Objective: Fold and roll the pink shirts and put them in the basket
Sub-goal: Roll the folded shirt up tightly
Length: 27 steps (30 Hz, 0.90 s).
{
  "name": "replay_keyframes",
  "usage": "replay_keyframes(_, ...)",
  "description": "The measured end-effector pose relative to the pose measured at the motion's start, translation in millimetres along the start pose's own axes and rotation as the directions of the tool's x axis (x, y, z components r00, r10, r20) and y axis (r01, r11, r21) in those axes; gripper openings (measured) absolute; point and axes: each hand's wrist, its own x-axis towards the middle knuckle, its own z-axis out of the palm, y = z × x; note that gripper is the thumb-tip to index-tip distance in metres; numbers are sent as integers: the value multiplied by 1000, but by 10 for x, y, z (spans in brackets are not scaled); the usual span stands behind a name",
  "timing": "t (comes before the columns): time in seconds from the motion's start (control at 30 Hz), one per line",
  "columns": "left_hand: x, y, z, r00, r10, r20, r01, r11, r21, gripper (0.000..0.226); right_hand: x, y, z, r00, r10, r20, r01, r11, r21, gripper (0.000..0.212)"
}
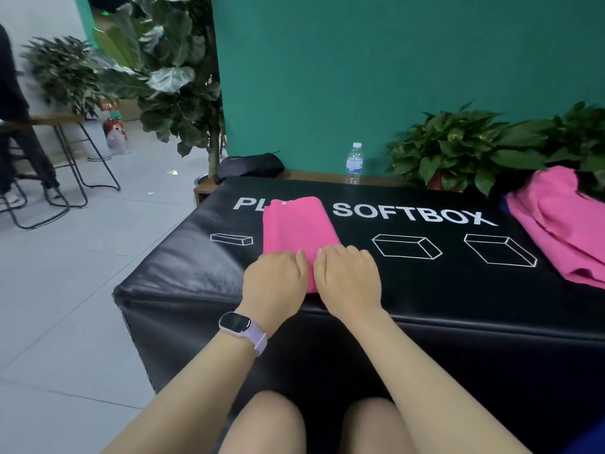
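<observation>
Your bare knees (307, 424) are right at the bottom edge, tucked up against the front of the black soft box (183, 267), and your forearms reach out over them. There's a pale lilac smartwatch (242, 329) on your left wrist. Both hands sit side by side on the near end of the folded pink shirt (299, 227): your left hand (275, 283) and right hand (348, 280) each have the fingers curled down over that near end, gripping the fabric, thumbs almost touching in the middle. The shirt itself is folded into a long narrow strip that runs away from you across the top of the box, and its far end covers part of the white lettering, so you only read "PL" and then "SOFTBOX". White box outlines are printed on either side of it. Off at the right edge there's a loose pile of pink shirts (563, 224), well apart from your hands. Behind the box, a water bottle (354, 162) stands on a wooden ledge by the green wall, with a black bag (252, 165) to its left and leafy potted plants (465, 149) to the right.
</observation>
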Motion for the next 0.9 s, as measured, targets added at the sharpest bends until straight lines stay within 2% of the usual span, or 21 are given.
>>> replay_keyframes(0.07,0,60,-70,997,-63,-53,64,998,5,37,62,40,7,993,-67,94,76,992,-104,29)
replay_keyframes(0.1,-23,109,-83,991,-82,-105,80,997,-16,30,112,71,12,988,-86,126,102,986,-129,25)
replay_keyframes(0.17,-67,196,-21,971,-63,-230,55,998,-42,16,240,101,6,977,-59,203,66,997,-28,26)
replay_keyframes(0.23,-38,166,58,960,-55,-276,36,997,-74,19,345,109,65,967,13,255,-43,993,114,40)
replay_keyframes(0.3,51,74,102,963,-34,-266,16,998,-67,24,350,100,89,971,52,235,-95,980,176,47)
replay_keyframes(0.37,167,6,101,974,11,-228,-17,1000,-22,26,269,116,70,988,30,149,-56,984,170,45)
replay_keyframes(0.47,318,-47,87,995,64,-80,-62,998,25,19,127,158,81,995,-52,86,41,992,119,45)
replay_keyframes(0.57,416,-68,118,999,41,9,-41,999,-9,18,172,146,134,997,-11,81,3,995,95,43)
replay_keyframes(0.63,398,-25,107,999,2,-35,-3,1000,-24,26,313,123,190,994,38,100,-46,996,77,43)
replay_keyframes(0.73,334,82,93,992,-74,-100,68,996,-57,48,509,181,278,978,15,209,-18,1000,10,43)
replay_keyframes(0.8,370,91,138,992,-96,-87,91,994,-55,44,611,222,342,965,-6,264,-17,996,85,40)
replay_keyframes(0.9,546,7,158,999,-46,24,46,999,4,21,693,243,374,961,-20,276,-17,991,129,49)
